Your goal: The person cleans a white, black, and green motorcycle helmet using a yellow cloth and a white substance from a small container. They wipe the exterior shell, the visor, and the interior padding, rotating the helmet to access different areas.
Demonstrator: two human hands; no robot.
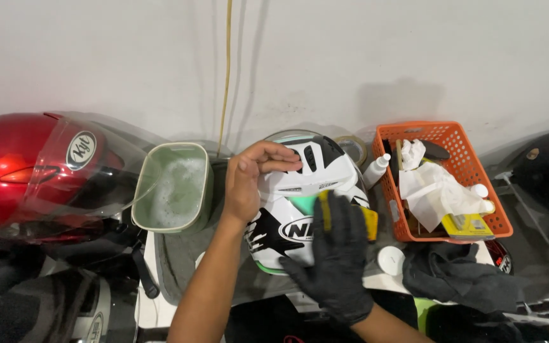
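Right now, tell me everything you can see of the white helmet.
The white helmet has a glossy hard shell with black and green graphics and dark vents on top. It sits centred by the wall, between the soapy tub and the orange basket. The bare left hand rests on its crown; the black-gloved right hand presses a yellow sponge to its side.

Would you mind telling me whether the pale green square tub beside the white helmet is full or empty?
Partly full: the pale green square tub holds foamy, soapy water below its rim.
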